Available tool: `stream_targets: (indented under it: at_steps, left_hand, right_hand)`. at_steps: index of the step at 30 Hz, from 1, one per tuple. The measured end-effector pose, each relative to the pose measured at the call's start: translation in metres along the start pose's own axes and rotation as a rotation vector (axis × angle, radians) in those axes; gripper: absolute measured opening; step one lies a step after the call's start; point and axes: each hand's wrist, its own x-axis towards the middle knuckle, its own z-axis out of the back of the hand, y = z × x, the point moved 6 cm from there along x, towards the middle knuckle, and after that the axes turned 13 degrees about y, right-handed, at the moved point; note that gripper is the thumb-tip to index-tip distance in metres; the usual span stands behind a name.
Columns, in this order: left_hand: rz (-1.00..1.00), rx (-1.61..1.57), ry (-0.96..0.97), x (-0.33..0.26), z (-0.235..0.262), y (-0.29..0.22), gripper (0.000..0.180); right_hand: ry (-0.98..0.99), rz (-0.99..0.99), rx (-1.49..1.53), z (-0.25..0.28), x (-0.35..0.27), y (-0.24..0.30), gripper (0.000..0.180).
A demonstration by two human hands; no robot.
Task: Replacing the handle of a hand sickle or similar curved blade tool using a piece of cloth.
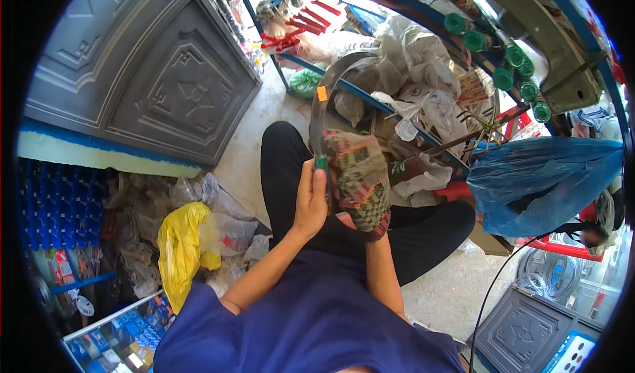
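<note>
My left hand [311, 202] is closed around the green handle of a sickle [317, 123], thumb along its side. The curved metal blade rises from the handle and bends to the right at the top, with a small orange sticker [322, 94] on it. A patterned knitted mitten-like cover [360, 181] in green, grey and red sleeves my right hand [362, 194] down to the wrist. It is close beside the handle and lower blade; whether it touches them I cannot tell. My right fingers are hidden inside the knit.
Dark embossed panels [192, 88] stand at the left, above a yellow bag [182, 244]. Ahead, a blue-framed shelf [364, 94] holds plastic-wrapped goods. Green-ended rolls [503, 77] overhang the right, above a blue plastic bag [522, 181]. A black cable [493, 293] runs down at the right.
</note>
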Motion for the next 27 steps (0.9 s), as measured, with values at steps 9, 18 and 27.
stream_targets:
  at_steps: [9, 18, 27]
  left_hand:
    - [-0.057, -0.087, 0.078, -0.016, -0.002, 0.001, 0.034]
    - [-0.152, 0.214, -0.124, 0.029, 0.069, -0.073, 0.009]
    - [-0.171, -0.015, -0.030, 0.050, 0.034, -0.104, 0.015]
  right_hand:
    - [-0.126, -0.021, 0.395, -0.011, 0.062, 0.120, 0.058]
    - [-0.422, -0.200, 0.305, 0.017, 0.062, 0.138, 0.025]
    - [-0.221, -0.248, 0.133, 0.017, 0.064, 0.141, 0.030]
